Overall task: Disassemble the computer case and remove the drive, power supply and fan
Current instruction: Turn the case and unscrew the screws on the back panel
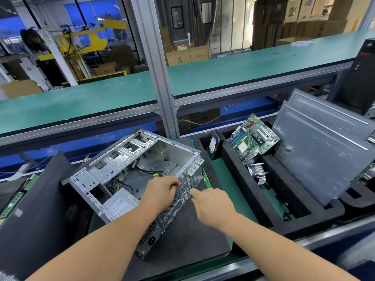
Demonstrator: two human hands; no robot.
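Metal computer case (134, 169) lying open on desk (221, 185); left hand (162, 191) curled over its rear edge, pinching thin tool (183, 188); right hand (211, 203) just beside, fingers on tool's tip.

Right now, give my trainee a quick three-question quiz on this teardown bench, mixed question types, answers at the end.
1. True or false: the power supply is already out of the computer case.
2. What leans in the foam tray right of the case? A) motherboard B) keyboard C) monitor
3. What does the left hand grip, with the right hand at its tip?

Key: 1 false, it sits in the case's near corner. 2 A, the motherboard. 3 a thin metal tool, at the case's rear panel.
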